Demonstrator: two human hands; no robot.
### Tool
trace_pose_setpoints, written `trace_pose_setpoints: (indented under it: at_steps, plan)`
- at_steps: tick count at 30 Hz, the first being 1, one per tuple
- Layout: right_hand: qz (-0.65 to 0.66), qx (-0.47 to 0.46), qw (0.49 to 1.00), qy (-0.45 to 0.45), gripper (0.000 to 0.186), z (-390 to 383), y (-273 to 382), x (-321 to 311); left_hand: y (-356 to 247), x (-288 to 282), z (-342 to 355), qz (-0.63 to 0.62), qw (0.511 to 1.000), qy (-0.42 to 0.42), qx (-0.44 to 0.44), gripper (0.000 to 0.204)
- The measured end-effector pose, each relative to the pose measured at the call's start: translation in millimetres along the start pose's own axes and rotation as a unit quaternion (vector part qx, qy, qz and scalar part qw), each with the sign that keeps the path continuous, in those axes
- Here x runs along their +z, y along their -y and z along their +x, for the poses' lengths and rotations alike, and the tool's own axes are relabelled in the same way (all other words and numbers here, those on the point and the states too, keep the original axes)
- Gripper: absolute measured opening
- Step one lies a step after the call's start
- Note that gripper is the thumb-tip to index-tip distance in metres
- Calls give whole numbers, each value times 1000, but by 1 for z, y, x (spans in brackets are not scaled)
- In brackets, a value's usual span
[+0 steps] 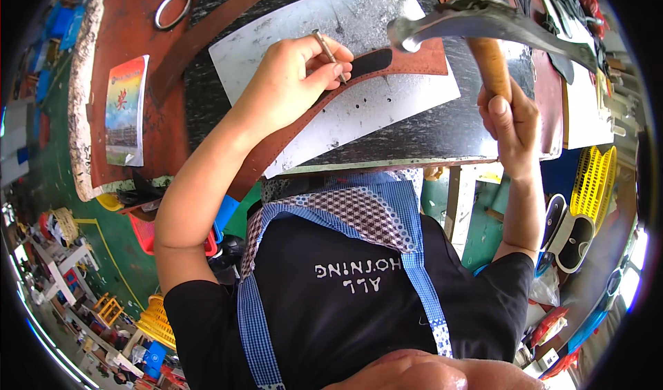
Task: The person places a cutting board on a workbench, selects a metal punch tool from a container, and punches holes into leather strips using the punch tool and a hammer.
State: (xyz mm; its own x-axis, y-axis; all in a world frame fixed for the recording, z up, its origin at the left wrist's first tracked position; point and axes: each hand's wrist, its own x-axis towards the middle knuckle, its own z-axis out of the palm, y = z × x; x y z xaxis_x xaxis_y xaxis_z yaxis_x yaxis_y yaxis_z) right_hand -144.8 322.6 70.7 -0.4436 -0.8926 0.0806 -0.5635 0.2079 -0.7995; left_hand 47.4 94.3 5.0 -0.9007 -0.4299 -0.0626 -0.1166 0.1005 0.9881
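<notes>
My left hand (pixel 280 86) pinches a slim metal punch (pixel 322 43). The tool slants down to the edge of a reddish-brown leather strip (pixel 425 60). Small dots run along the strip's border, and a black rounded patch (pixel 374 61) lies on it. Part of strip and patch is hidden behind the left hand. Beneath is a worn white sheet (pixel 331 18) with dark specks and a few holes. Closed around the wooden handle of a claw hammer (pixel 489 62), my right hand (pixel 512 124) holds it raised, its metal head above the strip's right end.
A dark stone-like slab (pixel 394 138) supports the sheet. To its left, a metal ring (pixel 173 10) and a colourful booklet (pixel 126 110) rest on a reddish-brown surface. Dark leather pieces and tools crowd the far right. A yellow basket (pixel 590 183) stands beyond my right forearm.
</notes>
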Motion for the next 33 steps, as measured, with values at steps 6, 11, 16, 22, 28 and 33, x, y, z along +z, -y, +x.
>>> trace_pose_setpoints:
  at_steps: [6, 11, 16, 22, 28, 33]
  plan:
    - [59, -81, 994, -33, 40, -1, 17, -8, -19, 13, -6, 265, 947, -26, 178, 6]
    - [-90, -15, 992, 85, 31, 3, 14, 7, -12, 14, -16, 335, 919, -21, 205, 9]
    - [-66, 29, 995, 62, 33, 1, 2, 6, -4, 1, -10, -32, 999, -5, -11, 14]
    - [10, -56, 998, -26, 38, 3, 20, -1, -17, 10, -11, 204, 972, -12, 118, 9]
    - [-94, -21, 989, 108, 27, 5, 12, 9, -18, 12, -21, 324, 937, -23, 128, 8]
    - [-66, 18, 996, 50, 34, 1, 3, 8, -5, 1, -17, 10, 1000, -20, 8, 13]
